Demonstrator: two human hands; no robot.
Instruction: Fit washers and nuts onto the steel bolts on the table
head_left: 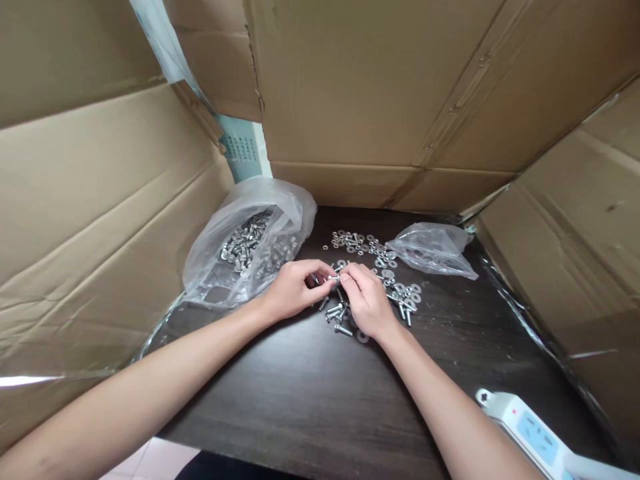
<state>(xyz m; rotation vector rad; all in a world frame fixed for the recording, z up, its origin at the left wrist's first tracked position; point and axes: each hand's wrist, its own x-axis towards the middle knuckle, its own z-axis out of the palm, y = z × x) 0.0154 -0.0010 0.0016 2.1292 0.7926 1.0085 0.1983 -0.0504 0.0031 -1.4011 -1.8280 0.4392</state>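
Observation:
My left hand (300, 287) and my right hand (366, 297) meet at the middle of the dark table, fingertips almost touching. Between them is a small silver bolt (333, 278), pinched by the left fingers at its left end. The right thumb and forefinger close on its other end; whether a nut or washer sits there is hidden. Loose bolts (343, 329) lie just below the hands. Flat washers (414, 293) and more bolts spread to the right, partly covered by my right hand. Behind the hands lies a scatter of nuts and washers (350, 241).
A clear plastic bag (210, 263) full of assembled-looking bolts stands open at the left. A flatter plastic bag (435, 247) lies at the back right. Cardboard walls (370, 87) enclose the table (300, 393) on three sides. A white power strip (535, 430) is at the lower right.

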